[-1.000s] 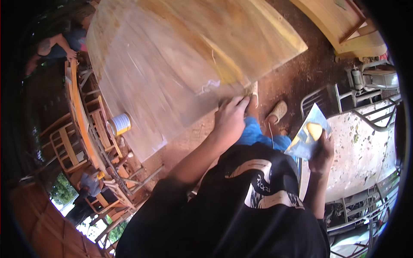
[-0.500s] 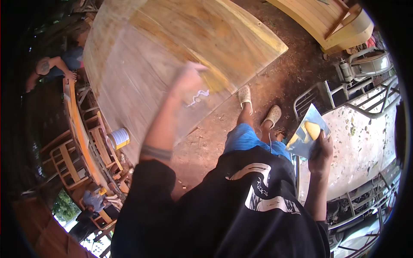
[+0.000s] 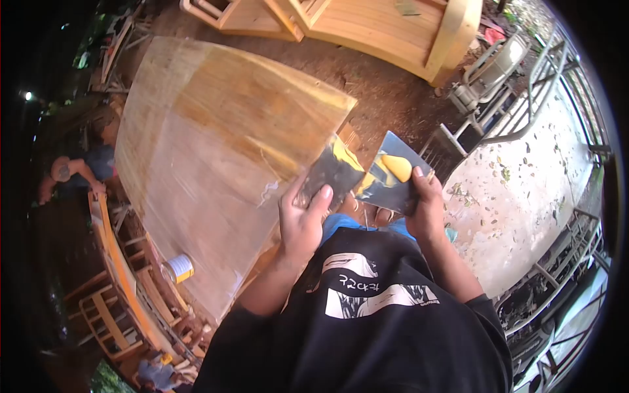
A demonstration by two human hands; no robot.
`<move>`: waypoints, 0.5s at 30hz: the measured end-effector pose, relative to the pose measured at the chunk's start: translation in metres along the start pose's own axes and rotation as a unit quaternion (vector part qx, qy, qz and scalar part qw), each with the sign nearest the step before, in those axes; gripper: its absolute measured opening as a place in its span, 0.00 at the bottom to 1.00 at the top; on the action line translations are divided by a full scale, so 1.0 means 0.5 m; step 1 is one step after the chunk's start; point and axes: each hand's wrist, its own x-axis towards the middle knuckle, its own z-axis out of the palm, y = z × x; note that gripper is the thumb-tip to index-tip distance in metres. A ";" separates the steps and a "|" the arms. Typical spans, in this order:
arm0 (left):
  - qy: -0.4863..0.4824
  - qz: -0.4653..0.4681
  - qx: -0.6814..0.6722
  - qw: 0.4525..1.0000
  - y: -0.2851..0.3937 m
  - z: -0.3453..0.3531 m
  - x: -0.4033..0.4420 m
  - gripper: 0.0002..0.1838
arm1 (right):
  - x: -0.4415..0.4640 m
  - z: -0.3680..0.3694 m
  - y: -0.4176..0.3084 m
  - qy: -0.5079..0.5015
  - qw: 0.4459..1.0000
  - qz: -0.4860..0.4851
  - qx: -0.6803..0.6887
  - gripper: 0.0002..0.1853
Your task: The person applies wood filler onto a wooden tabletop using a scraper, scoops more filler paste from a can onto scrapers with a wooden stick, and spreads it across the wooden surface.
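My left hand point(image 3: 303, 223) is closed on a dark, flat putty spreader point(image 3: 327, 178), thumb on top. Yellow putty coats the spreader's far edge. In my right hand point(image 3: 427, 206) is a flat grey plate point(image 3: 394, 194), gripped at its right side. A rounded lump of yellow putty point(image 3: 397, 168) and several smears lie on it. The spreader's right corner is close to the plate's left edge; whether they touch I cannot tell. Beyond my left hand lies a large wooden panel point(image 3: 196, 131) with pale, dusty-looking areas and a small whitish patch point(image 3: 268, 190) near its edge.
A can point(image 3: 178, 268) stands at the panel's left edge. Another person point(image 3: 78, 171) leans over an orange-brown wooden piece point(image 3: 113, 239) at left. Wooden furniture point(image 3: 386, 33) stands at the top. Metal frames point(image 3: 498, 111) and a leaf-strewn pale surface point(image 3: 511, 209) lie to the right.
My left hand has come back from over the panel to beside the plate. My right hand has moved left and up with the plate. The view has shifted.
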 end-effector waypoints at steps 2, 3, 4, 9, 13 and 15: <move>-0.026 0.049 0.070 0.996 0.011 0.024 -0.026 0.18 | -0.006 0.009 -0.007 0.021 1.000 -0.018 0.012 0.12; -0.046 0.062 0.117 0.990 0.012 0.031 -0.030 0.18 | -0.012 0.016 -0.017 0.020 1.000 -0.020 0.013 0.11; -0.063 0.073 0.165 0.982 0.010 0.036 -0.035 0.18 | -0.016 0.019 -0.026 0.021 0.999 -0.028 0.007 0.12; -0.124 0.124 0.282 0.943 -0.007 0.058 -0.045 0.18 | -0.033 0.015 -0.062 0.032 0.999 -0.041 0.008 0.13; -0.250 0.136 0.349 0.893 -0.072 0.090 -0.081 0.18 | -0.034 -0.009 -0.086 0.031 0.991 -0.120 -0.039 0.14; -0.183 0.120 0.419 0.881 -0.072 0.071 -0.060 0.18 | -0.044 -0.021 -0.109 0.059 0.987 -0.143 -0.030 0.14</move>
